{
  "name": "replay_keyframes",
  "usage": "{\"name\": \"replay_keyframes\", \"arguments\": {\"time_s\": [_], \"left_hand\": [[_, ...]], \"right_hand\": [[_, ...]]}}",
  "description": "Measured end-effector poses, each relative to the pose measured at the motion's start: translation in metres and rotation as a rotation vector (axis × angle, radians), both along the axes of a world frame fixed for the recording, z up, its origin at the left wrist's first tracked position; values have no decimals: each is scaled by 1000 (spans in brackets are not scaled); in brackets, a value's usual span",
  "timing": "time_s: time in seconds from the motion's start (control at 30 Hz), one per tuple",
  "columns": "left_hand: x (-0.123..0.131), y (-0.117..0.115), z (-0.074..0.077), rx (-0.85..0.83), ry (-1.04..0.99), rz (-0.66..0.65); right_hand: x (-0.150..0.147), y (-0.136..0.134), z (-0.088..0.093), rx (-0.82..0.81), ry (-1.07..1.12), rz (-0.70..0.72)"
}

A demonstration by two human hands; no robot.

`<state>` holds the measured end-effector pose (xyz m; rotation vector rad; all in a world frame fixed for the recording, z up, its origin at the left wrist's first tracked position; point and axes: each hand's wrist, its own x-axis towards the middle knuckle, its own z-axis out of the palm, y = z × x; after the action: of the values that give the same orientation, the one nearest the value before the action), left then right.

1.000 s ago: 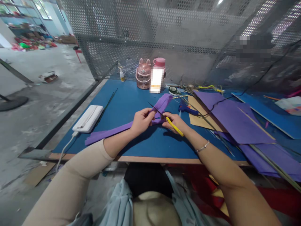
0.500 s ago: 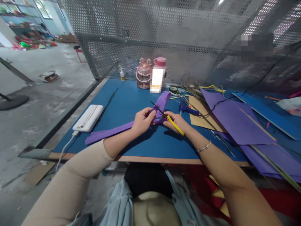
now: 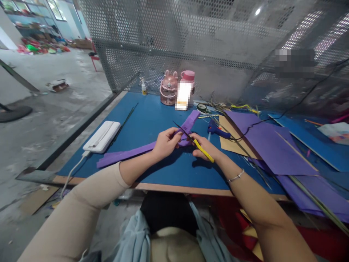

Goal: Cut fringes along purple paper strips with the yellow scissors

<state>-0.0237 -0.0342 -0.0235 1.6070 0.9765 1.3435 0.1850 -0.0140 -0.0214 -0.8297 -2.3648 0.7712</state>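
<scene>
And at the back stands the eared pink bottle (image 3: 168, 89), its carry handle across the front, contents hard to make out; the pink-lidded bottle (image 3: 188, 75) is right beside it, partly covered by a blurred pale rectangle (image 3: 184, 95), and over to the left there's a small dropper bottle (image 3: 144, 88). All this on a blue tabletop (image 3: 147, 120), with a cabled white power bank (image 3: 102, 136) at one side, a blue glue gun (image 3: 218, 131) and overlapping purple sheets (image 3: 272, 149) at the other, a perforated metal panel (image 3: 152, 32) behind, grey floor (image 3: 65, 105) and a colourful heap (image 3: 43, 45) beyond! Now to the middle: the left hand (image 3: 167, 142) has thumb and fingers closed on the purple strip (image 3: 131, 153), one length running lower left under the wrist, another rising past the fingertips; the right hand (image 3: 207, 146), fingers curled, grips the yellow-handled scissors (image 3: 201, 148), blades lying across the strip, their opening impossible to tell
</scene>
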Motion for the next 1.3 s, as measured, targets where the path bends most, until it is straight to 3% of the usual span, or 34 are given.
{"name": "replay_keyframes", "arguments": {"time_s": [0.37,1.03,1.3], "left_hand": [[2,-1,-1,9,-29,-22],[0,0,-4,28,-6,11],[1,3,-3,-1,-95,46]], "right_hand": [[-2,-3,3,-17,38,-8],[-6,-4,-4,23,58,-167],[-7,-3,-2,135,-7,-68]]}}
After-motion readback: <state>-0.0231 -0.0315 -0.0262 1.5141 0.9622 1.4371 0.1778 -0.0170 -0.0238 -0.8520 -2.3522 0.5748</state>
